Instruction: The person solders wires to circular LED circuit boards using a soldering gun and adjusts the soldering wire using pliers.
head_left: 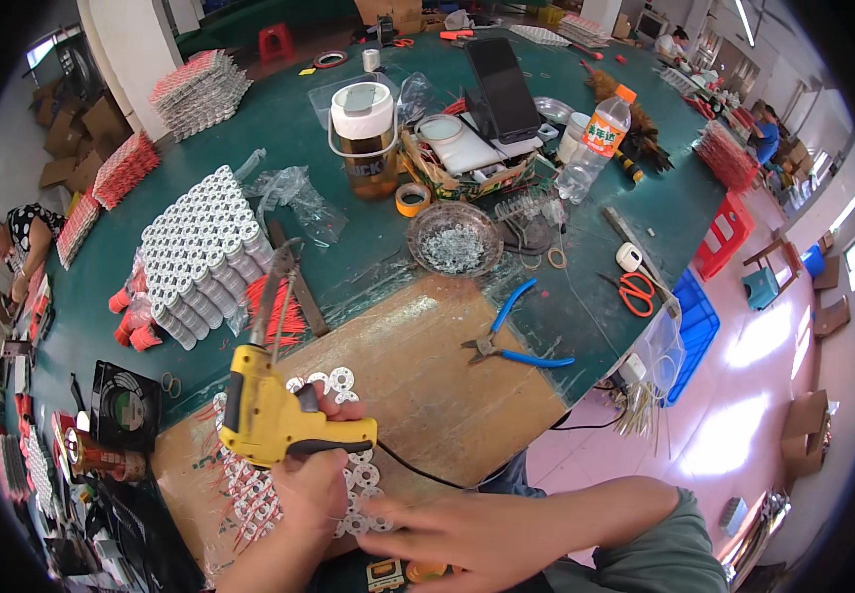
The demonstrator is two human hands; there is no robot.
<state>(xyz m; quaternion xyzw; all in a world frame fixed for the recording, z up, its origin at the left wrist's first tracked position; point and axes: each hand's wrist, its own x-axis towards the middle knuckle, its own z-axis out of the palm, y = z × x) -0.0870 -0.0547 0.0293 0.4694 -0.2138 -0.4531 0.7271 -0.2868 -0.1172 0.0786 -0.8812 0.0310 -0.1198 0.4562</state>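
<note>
Looks down from the person's head, through the left one of two fisheye cameras worn side by side. Faces forward and downward across the brown board point(398, 336) and the green table point(363, 247), reaching to the pink floor point(595, 455) at right. Sits close above the left hand point(315, 484) and right hand point(477, 539). Shows upright and unmirrored, bending straight edges toward a dark rim.

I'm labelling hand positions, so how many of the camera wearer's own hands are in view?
2: the left hand grips the yellow soldering gun, some fingers hidden behind it; the right hand, blurred, is lower down and to its right.
</note>
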